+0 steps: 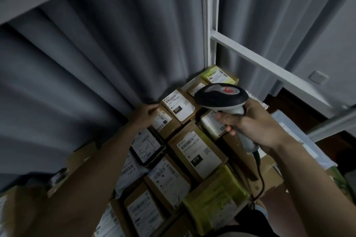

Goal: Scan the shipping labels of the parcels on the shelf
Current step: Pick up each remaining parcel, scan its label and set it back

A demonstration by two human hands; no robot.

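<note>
Several brown cardboard parcels with white shipping labels lie packed together on the shelf. One is labelled 231 (178, 105), another 010 (196, 153). My right hand (256, 123) grips the handle of a black and grey barcode scanner (221, 96), whose head hangs over the parcels at the far end. My left hand (145, 113) reaches to a small parcel (163, 119) next to the 231 one, with curled fingers at its far edge by the curtain. Whether those fingers grip the parcel is not clear.
A grey curtain (96, 63) hangs behind the shelf. White metal shelf posts and rails (212, 25) stand at the right. Yellow-green packages (215, 196) lie among the boxes. The scanner's black cable (260, 175) hangs down from the handle.
</note>
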